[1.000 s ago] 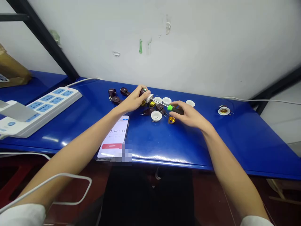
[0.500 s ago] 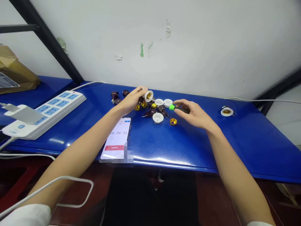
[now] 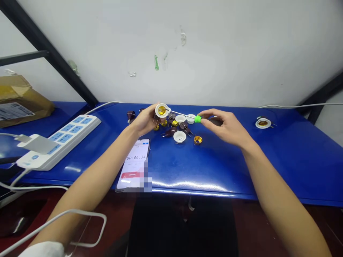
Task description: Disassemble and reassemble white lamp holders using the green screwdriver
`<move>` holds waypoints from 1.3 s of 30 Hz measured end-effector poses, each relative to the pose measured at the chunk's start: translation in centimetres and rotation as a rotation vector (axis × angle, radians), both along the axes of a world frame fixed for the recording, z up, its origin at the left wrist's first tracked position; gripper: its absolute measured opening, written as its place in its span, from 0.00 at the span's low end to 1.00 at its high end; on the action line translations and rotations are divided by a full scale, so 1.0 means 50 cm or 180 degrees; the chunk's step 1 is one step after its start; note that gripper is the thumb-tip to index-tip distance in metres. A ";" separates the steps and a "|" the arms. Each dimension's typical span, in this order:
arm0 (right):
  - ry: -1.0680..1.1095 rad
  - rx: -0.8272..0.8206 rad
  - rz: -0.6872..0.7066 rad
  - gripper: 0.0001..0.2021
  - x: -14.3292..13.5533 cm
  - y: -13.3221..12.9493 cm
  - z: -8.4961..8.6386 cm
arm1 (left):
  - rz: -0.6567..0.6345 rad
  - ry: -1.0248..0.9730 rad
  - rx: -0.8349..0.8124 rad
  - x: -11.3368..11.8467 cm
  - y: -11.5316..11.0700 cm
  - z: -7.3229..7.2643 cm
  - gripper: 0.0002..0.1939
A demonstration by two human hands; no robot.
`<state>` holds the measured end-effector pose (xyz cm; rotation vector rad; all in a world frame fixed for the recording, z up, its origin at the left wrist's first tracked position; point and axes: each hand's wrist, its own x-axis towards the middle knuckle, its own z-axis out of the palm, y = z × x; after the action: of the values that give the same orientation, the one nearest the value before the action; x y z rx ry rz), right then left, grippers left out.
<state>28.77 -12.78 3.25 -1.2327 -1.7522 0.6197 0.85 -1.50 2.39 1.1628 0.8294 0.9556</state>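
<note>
Toward the back edge of the table (image 3: 166, 162), in the head view, I have the lamp socket (image 3: 161, 110) raised over the loose parts; my left hand (image 3: 143, 120) has its fingers clamped on the socket's dark body, the white rim standing just past the fingertips and the brass-lined mouth turned toward me; my right hand (image 3: 227, 126) lies well to the right, its fingers closed round the dark handle of the screwdriver (image 3: 198, 119).

The screwdriver's long axis runs nearly side to side, parallel with the back edge; its tip end points left, over the socket's mouth, though I cannot tell whether it touches inside; the shaft seems to me to cross the mouth at a slant, and I judge that angle matters most; my left hand is the nearer one to the socket, my right reaching it only through the shaft.

Below and between my hands lie a white cup (image 3: 179, 137) and a brass shell (image 3: 198, 140), apart from each other; the phone (image 3: 135, 160) rests at the front edge, left of them.
</note>
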 end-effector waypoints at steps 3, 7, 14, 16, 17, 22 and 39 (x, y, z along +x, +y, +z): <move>0.0093 -0.0340 -0.0093 0.18 0.045 0.002 0.014 | 0.0166 -0.0016 0.0093 0.001 0.007 -0.002 0.12; 0.0330 -0.0825 -0.0236 0.23 0.119 0.000 0.031 | 0.0236 -0.0091 0.0174 0.005 0.013 -0.005 0.12; -0.0164 -0.1277 -0.0314 0.28 0.144 0.006 0.018 | 0.0152 -0.0064 0.0298 0.007 0.014 -0.005 0.11; -0.0261 -0.1186 -0.0322 0.27 0.140 0.012 0.010 | 0.0189 -0.0020 0.0306 0.008 0.011 -0.003 0.11; -0.0323 -0.1143 -0.0318 0.25 0.140 0.015 0.007 | 0.0209 -0.0021 0.0316 0.009 0.010 -0.001 0.11; -0.0561 -0.1076 -0.0495 0.18 0.150 0.017 0.004 | 0.0160 -0.0080 0.0293 0.010 0.007 0.002 0.11; 0.0540 -0.0275 -0.1006 0.22 0.142 0.034 -0.006 | 0.0130 -0.0029 0.0307 0.012 -0.001 0.009 0.11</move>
<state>35.89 -11.06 2.93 -1.4366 -1.3670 0.5977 1.45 -1.56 2.84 1.2274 0.8098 1.0433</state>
